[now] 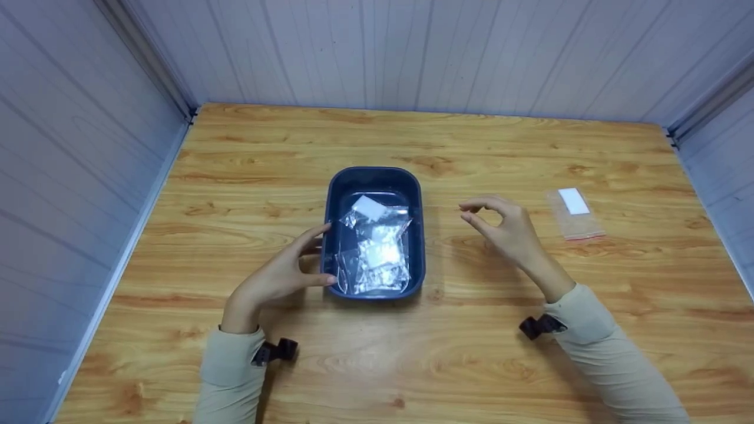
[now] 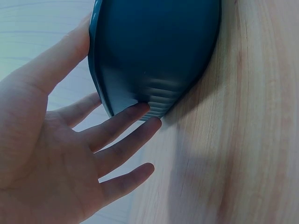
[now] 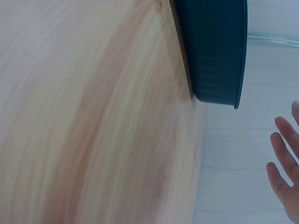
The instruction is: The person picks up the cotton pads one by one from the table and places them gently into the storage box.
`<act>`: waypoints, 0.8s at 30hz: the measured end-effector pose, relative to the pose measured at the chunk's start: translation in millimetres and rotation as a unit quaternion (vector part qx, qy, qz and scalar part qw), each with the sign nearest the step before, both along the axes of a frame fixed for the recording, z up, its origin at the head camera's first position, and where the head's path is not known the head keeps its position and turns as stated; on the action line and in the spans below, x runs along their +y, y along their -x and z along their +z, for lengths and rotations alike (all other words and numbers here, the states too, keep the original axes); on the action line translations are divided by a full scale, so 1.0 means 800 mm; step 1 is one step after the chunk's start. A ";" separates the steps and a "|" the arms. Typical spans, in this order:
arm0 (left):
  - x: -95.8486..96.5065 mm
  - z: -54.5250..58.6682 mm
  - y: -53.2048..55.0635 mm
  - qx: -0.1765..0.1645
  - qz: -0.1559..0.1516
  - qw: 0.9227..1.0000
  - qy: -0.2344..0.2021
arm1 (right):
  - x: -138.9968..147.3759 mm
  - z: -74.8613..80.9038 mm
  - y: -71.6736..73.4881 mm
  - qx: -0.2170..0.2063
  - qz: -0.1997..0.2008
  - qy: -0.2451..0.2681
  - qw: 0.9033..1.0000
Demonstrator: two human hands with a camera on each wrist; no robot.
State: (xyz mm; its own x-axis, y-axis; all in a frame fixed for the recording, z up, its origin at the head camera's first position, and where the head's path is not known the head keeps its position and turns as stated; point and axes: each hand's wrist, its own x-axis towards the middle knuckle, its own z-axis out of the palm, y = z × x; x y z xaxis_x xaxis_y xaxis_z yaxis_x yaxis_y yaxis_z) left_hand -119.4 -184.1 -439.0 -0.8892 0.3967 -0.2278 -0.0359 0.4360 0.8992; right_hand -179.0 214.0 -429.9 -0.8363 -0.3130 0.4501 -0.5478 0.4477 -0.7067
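A dark blue plastic bin (image 1: 422, 259) stands on the wooden table, with several clear zip bags (image 1: 377, 253) lying inside, some with white pieces. My left hand (image 1: 283, 271) is at the bin's left side, thumb and index finger touching its rim. In the left wrist view, the fingers (image 2: 124, 122) of that hand are spread and nearly straight against the bin's outer wall (image 2: 154, 51). To the right of the bin, my right hand (image 1: 506, 229) hovers with thumb and index finger bent towards each other, nothing visible between them.
One clear zip bag (image 1: 580, 221) with a white piece and a red seal line lies flat on the table (image 1: 471, 365), right of my right hand. Pale panel walls (image 1: 389, 59) enclose the table at the back and both sides.
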 end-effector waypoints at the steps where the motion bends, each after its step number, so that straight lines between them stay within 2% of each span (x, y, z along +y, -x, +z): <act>1: 0.000 0.000 0.000 0.000 0.000 1.000 -0.001 | 0.003 0.000 0.000 -0.001 -0.001 -0.002 1.000; 9: -0.001 0.000 0.000 0.009 -0.005 1.000 0.001 | 0.025 0.000 -0.001 -0.005 -0.018 -0.005 1.000; 16: 0.000 0.000 0.000 0.008 -0.006 1.000 -0.004 | 0.033 0.025 -0.018 -0.015 -0.038 -0.016 0.999; 24: 0.000 0.000 0.000 0.004 -0.003 1.000 -0.003 | 0.080 -0.003 0.004 -0.027 -0.065 -0.019 0.997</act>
